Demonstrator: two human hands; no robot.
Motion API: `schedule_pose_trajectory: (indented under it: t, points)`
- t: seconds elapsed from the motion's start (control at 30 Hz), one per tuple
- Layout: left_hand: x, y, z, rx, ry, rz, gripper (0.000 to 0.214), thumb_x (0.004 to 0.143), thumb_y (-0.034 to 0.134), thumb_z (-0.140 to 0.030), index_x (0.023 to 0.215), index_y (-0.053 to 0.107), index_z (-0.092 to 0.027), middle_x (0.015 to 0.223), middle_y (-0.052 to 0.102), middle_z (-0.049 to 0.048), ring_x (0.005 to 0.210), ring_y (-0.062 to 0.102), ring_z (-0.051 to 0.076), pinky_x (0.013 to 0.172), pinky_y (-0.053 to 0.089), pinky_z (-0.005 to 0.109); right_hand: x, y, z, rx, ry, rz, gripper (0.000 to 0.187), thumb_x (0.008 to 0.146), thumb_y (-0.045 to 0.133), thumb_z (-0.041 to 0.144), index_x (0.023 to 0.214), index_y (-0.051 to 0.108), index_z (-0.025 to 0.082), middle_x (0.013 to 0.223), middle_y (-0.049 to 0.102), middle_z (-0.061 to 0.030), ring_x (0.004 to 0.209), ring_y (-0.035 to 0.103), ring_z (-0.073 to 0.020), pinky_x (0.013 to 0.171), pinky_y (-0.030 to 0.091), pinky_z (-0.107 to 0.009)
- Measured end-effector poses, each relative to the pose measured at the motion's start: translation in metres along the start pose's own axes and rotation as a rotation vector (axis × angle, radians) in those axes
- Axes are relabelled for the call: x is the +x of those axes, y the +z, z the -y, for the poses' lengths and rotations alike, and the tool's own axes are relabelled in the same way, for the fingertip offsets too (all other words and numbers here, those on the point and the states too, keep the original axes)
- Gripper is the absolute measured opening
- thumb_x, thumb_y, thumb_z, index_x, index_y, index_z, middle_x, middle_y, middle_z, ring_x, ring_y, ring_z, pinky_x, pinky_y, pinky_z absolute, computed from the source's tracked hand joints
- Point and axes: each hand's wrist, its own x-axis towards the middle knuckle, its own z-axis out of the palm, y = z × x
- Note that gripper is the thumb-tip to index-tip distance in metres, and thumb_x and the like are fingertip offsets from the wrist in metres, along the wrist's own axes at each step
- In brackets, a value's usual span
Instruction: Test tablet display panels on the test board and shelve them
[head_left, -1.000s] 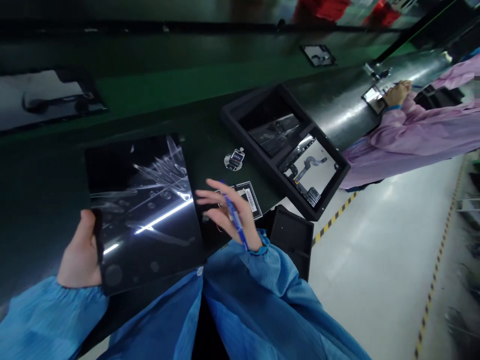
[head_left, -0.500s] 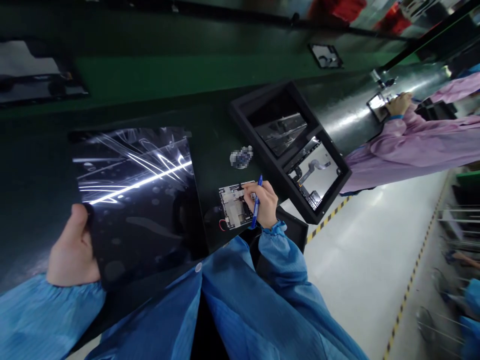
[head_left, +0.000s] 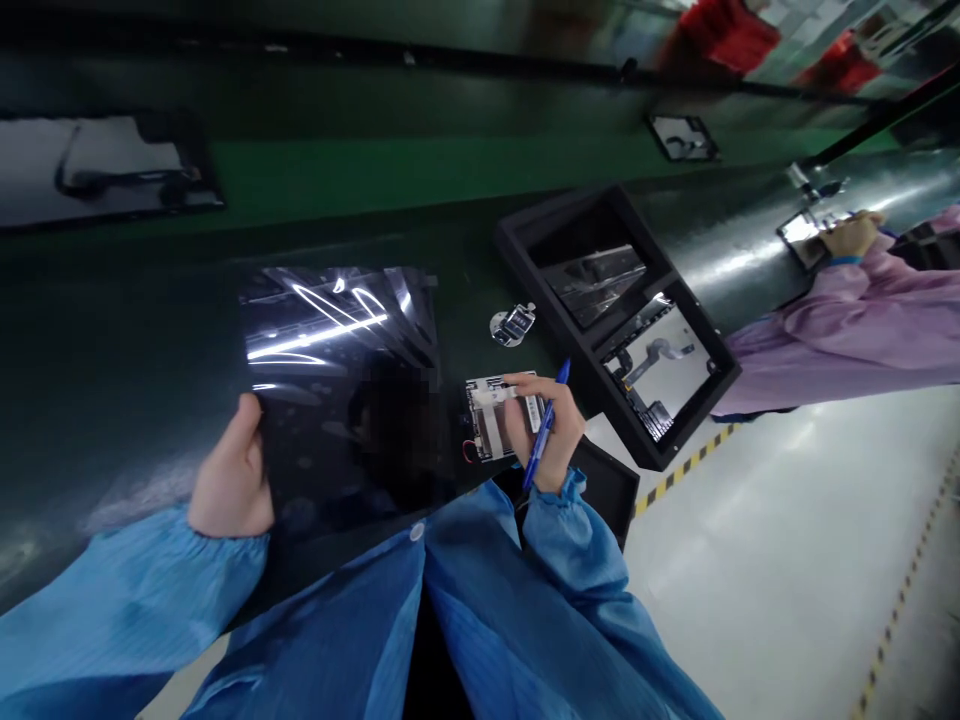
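My left hand (head_left: pixel 234 478) is closed on the left edge of a glossy black screen panel (head_left: pixel 322 440), thumb on top and the other fingers hidden beneath. The panel has a shiny clear film with bright light streaks. My right hand (head_left: pixel 553 435) has a blue pen (head_left: pixel 546 430) tucked across it, pointing up and to the right. Its fingers reach over the right part of a small circuit assembly (head_left: pixel 489 415) with white tape strips and a red wire. Beyond that hand lies a round badge-like item (head_left: pixel 513 325).
A black two-compartment tray (head_left: pixel 592 335) holds a dark film-covered part and an opened tablet housing (head_left: pixel 660 365). Further housings lie at the back left (head_left: pixel 112 170) and back right (head_left: pixel 682 138). To the right, a co-worker in a pink sleeve (head_left: pixel 862 310) handles another device.
The view has shifted a little. My left hand has brought the panel rightwards, nearer the circuit assembly. My right thumb and forefinger have spread further apart, the pen still in the hand.
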Motion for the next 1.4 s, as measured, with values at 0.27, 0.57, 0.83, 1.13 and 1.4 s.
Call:
schedule_pose_trajectory:
  t: [0.27,0.57,0.83,1.13,1.4]
  points:
    - [-0.006,0.016,-0.032,-0.369,-0.220,0.136,0.047,0.094,0.042,-0.060,0.099,0.076,-0.027,0.087,0.079,0.0038,0.119,0.065,0.033,0.096,0.056,0.052,-0.005,0.031,0.053,0.280,0.146,0.478,0.093,0.091,0.064,0.040,0.159,0.001,0.030,0.167,0.021,-0.0065,0.153,0.023,-0.0264,0.126,0.027,-0.051]
    - [-0.009,0.016,-0.025,-0.454,-0.251,0.194,0.051,0.098,0.034,-0.057,0.117,0.070,-0.027,0.099,0.079,0.0040,0.114,0.068,0.030,0.097,0.055,0.050,-0.018,0.049,0.053,0.221,0.191,0.314,0.078,0.096,0.053,0.030,0.159,0.007,0.030,0.163,0.030,-0.0046,0.154,0.021,-0.0240,0.127,0.021,-0.052]
    - [-0.012,0.022,-0.032,-0.766,-0.459,0.000,0.051,0.101,0.042,-0.044,0.143,0.053,-0.018,0.113,0.077,0.0061,0.118,0.066,0.028,0.110,0.046,0.042,-0.019,0.050,0.055,0.290,0.188,0.300,0.094,0.087,0.071,0.044,0.158,0.010,0.032,0.163,0.032,-0.0069,0.152,0.027,-0.0288,0.125,0.025,-0.055]
    - [-0.014,0.025,-0.039,-0.849,-0.523,-0.095,0.053,0.102,0.044,-0.041,0.149,0.046,-0.018,0.098,0.080,0.0008,0.111,0.069,0.024,0.109,0.047,0.035,-0.013,0.043,0.048,0.318,0.200,0.194,0.074,0.093,0.063,0.037,0.154,0.022,0.033,0.161,0.036,-0.0059,0.150,0.032,-0.0277,0.123,0.029,-0.056]
    - [-0.020,0.012,-0.015,-0.723,-0.505,0.210,0.061,0.093,0.059,-0.053,0.145,0.052,-0.023,0.116,0.076,-0.0008,0.124,0.061,0.025,0.107,0.048,0.030,0.082,0.022,0.032,-0.058,0.028,0.258,0.024,0.097,0.055,0.044,0.099,0.065,0.023,0.086,0.071,-0.0019,0.078,0.068,-0.0179,0.073,0.052,-0.030]
